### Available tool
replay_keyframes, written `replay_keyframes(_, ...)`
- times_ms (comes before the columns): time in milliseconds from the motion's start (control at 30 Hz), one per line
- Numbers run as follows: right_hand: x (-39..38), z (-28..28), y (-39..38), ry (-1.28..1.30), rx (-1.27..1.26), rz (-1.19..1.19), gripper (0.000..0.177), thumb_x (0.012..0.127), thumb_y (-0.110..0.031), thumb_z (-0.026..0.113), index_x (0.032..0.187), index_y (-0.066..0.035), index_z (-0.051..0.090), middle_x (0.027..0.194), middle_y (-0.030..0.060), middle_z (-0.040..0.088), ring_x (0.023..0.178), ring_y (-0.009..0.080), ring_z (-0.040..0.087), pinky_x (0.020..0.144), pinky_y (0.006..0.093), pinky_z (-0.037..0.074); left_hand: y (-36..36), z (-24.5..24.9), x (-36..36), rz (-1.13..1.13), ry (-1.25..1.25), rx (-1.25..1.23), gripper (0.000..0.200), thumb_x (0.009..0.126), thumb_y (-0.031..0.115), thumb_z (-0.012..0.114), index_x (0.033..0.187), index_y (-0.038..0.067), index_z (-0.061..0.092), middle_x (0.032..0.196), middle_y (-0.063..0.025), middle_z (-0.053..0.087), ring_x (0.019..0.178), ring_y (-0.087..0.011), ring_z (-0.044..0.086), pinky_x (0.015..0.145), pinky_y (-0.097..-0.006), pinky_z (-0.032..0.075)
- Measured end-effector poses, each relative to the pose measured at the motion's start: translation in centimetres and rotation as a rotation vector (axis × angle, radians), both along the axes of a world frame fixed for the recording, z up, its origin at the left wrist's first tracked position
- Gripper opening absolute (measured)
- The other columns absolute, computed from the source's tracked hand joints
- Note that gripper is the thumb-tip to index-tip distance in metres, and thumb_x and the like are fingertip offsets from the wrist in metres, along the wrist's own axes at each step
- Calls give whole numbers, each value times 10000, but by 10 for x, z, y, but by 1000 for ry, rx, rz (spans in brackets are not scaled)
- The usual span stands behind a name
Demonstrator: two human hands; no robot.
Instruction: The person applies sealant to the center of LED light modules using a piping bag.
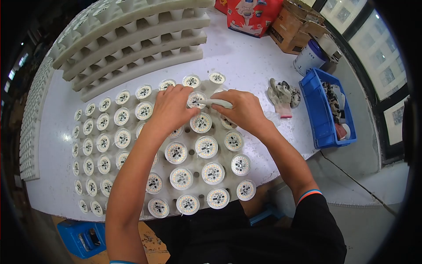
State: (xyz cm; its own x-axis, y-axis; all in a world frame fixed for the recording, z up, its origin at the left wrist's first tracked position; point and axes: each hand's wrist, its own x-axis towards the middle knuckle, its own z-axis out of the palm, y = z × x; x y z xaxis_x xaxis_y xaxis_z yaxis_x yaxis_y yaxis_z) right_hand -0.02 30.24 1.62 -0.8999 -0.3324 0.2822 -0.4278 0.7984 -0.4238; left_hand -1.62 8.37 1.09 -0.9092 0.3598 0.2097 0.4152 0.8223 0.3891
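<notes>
Rows of round LED bulbs (206, 147), open at the top so their circuit boards show, sit in a pale foam tray (219, 128) with holes. At the tray's far side, my left hand (172, 105) has its index finger and thumb on either side of one LED bulb (195, 99). My right hand (239, 109) grips a white, pen-like tool (220, 103) whose narrow tip points left and meets the board of that same bulb. My right fingers partly hide the bulbs under them. Both forearms cover parts of the rows nearer me.
Stacked foam trays (145, 48) holding bulbs stand at the back left. Right of my hands lie work gloves (281, 97) and a blue bin (314, 110) of odds and ends. Behind are a white tub (307, 59), a cardboard box (288, 26) and a red bag (248, 17).
</notes>
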Motion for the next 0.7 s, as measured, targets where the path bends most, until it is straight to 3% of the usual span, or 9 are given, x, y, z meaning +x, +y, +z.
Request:
replay_keyframes(167,-5,-2,-4,15,95,-18,257,851,-318,721,1068,-184,742,946,61,730,848,285,693,736,409,543,-1,-6,-6,-32,-70,17,539,780,296,768,1243,51,640,1181,-132,642,1147,-303,564,982,-442,400)
replay_keyframes(467,-5,-1,-5,-37,131,9,255,846,-324,723,1056,-180,740,938,57,724,845,282,689,730,413,539,-4,-1,-9,-85,-89,13,479,776,194,768,1214,35,658,1057,-149,675,1006,-313,625,905,-431,454)
replay_keyframes(700,-5,2,-7,-44,144,17,231,835,-287,724,1038,-179,739,922,50,716,838,280,687,717,416,538,-5,-4,-10,-101,-59,24,472,770,182,771,1202,26,665,1057,-155,684,964,-314,639,882,-434,469)
